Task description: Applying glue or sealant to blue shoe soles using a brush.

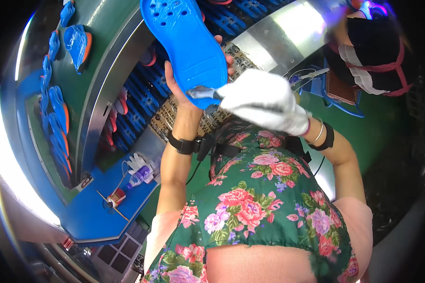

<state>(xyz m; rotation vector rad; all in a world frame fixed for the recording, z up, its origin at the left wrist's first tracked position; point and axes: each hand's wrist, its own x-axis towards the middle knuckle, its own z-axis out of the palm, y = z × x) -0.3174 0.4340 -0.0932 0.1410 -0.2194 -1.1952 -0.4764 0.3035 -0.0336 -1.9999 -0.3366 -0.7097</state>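
Note:
A blue shoe sole [193, 49] with round holes at its far end is held up in my bare left hand [177, 92]. The thumb lies along its left edge and the fingertips curl round its right edge. Its surface looks wet and glossy. My right hand [262, 100], in a white glove, is closed round the handle of a small brush [202, 91]. The bristles touch the sole's near end, the heel. Most of the brush handle is hidden by the glove.
At left, a green conveyor belt [97, 28] with a metal edge carries several blue-and-orange soles [78, 47]. More blue pieces [141, 99] fill a rack beyond. A blue table [97, 212] bears a purple-labelled bottle [139, 175] and a white glove [138, 162]. Another person [375, 52] is at far right.

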